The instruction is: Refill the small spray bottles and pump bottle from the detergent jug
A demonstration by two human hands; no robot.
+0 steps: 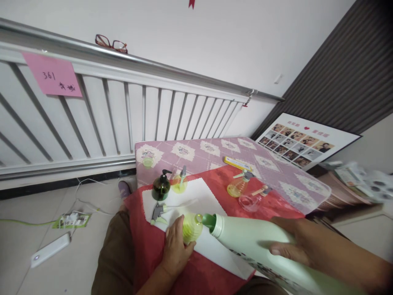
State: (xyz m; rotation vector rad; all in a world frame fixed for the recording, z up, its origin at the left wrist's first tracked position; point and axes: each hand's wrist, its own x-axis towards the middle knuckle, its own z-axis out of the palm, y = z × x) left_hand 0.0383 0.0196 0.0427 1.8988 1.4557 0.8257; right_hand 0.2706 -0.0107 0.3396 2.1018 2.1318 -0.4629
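My left hand [176,248] is closed around a small ribbed yellow-green bottle [192,228], which leans with its open neck to the upper right. In my right hand [294,241] is a large pale green jug [248,233], tilted almost level. Its green pouring spout [209,221] is right at the small bottle's mouth; whether liquid flows I cannot tell. A grey spray head [159,211] with a thin tube lies on the white paper [201,196] left of the small bottle. Behind stands a dark green pump bottle [161,186], beside a yellow spray bottle [179,183].
On the red cloth [211,176] at right stand a yellow spray bottle [237,187] and a pink one [250,201]. A yellow packet [237,164] lies behind them. A white radiator [172,114] runs along the wall. A power strip [73,220] with cables lies on the floor at left.
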